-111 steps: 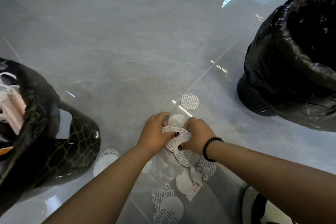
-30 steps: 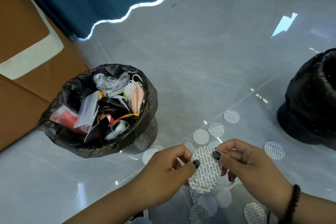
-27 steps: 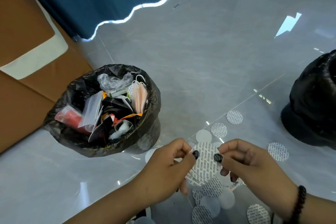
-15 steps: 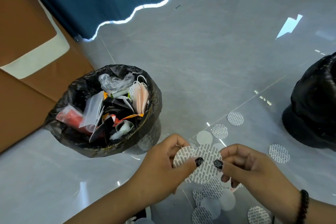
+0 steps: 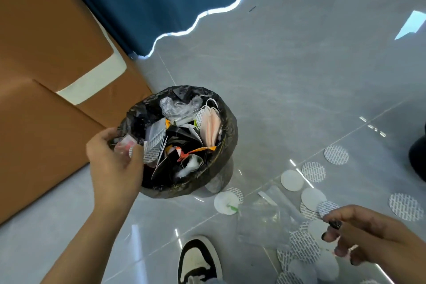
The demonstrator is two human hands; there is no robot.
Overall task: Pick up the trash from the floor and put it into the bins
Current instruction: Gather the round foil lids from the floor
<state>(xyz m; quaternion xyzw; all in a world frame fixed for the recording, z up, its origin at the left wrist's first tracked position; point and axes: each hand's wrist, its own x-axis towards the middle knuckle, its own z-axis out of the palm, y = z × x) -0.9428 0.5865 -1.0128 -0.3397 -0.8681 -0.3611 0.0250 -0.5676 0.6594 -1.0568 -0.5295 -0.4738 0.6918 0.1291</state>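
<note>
Left hand at the bin, discs all over the floor

The left hand [image 5: 115, 163] sits over the near rim of the black-lined bin [image 5: 227, 127], fingers loosely curled around a printed disc [image 5: 153, 145] dropping in. The right hand [image 5: 368, 235] hovers low with fingers bent, holding nothing. Under and beyond it lie scattered round discs [image 5: 313, 172] and a clear plastic bag [image 5: 265, 221]; a black-and-white shoe [image 5: 198, 258] sits between the hands

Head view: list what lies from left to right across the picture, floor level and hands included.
Cardboard box → left hand at the bin's edge → bin lined with a black bag → clear plastic bag on the floor → right hand → printed round seal near the right edge.
</note>
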